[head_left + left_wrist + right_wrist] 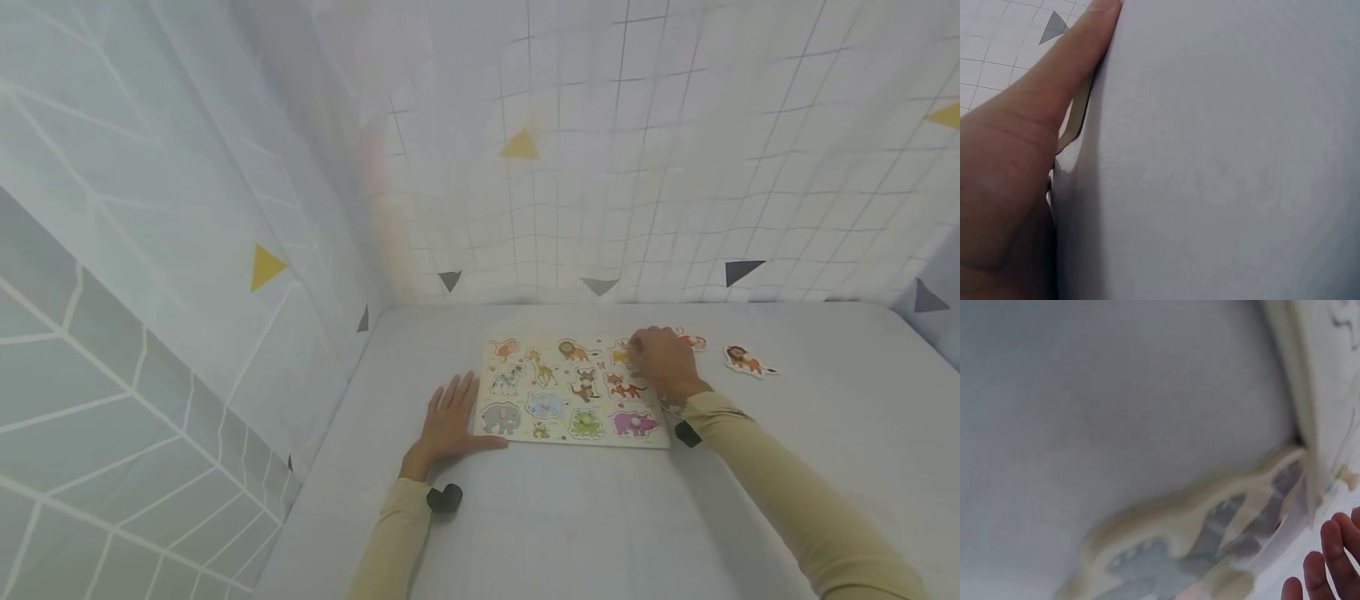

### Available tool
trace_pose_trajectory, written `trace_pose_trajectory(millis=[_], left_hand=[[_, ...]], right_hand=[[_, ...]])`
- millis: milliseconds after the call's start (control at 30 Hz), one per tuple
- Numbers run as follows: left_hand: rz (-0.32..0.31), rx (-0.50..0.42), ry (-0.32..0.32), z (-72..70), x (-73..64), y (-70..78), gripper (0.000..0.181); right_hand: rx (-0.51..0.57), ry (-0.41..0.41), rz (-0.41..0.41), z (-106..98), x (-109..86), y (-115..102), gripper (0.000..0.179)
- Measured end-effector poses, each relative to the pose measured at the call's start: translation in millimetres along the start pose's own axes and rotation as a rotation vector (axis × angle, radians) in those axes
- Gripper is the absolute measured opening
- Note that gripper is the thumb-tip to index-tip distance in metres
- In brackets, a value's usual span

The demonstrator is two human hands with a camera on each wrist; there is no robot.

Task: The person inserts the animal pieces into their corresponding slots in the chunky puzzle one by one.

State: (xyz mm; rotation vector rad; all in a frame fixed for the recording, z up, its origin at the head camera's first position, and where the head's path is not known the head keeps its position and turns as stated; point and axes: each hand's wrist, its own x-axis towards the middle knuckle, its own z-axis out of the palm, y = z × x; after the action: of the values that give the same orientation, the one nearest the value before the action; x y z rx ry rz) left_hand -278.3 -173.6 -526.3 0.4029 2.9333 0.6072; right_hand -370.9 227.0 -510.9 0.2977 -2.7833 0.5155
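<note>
A pale wooden animal puzzle board lies flat on the table in the head view. My left hand rests at its lower left corner, fingers spread beside the left edge and thumb along the near edge. The left wrist view shows the thumb large against the board's side. My right hand is over the upper right corner, its fingers bent at a yellowish animal puzzle piece, which they partly cover. A lion piece and a reddish piece lie off the board to the right.
Several animals, including an elephant, a frog and a purple hippo, fill the board. In the right wrist view, a blurred grey-patterned cutout lies against the board's edge. A draped, grid-patterned cloth rises behind the table.
</note>
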Motion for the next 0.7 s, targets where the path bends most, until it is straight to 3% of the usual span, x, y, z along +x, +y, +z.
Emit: trace_pose_trajectory(millis=[433, 700], left_hand=[[0.003, -0.002, -0.001, -0.7, -0.8, 1.8, 0.125], [0.004, -0.004, 0.003, -0.9, -0.7, 0.9, 0.125]], right_hand=[[-0.104, 0.042, 0.125, -14, -8.8, 31, 0.036], [-0.172, -0.003, 0.187, -21, -18.7, 57, 0.033]])
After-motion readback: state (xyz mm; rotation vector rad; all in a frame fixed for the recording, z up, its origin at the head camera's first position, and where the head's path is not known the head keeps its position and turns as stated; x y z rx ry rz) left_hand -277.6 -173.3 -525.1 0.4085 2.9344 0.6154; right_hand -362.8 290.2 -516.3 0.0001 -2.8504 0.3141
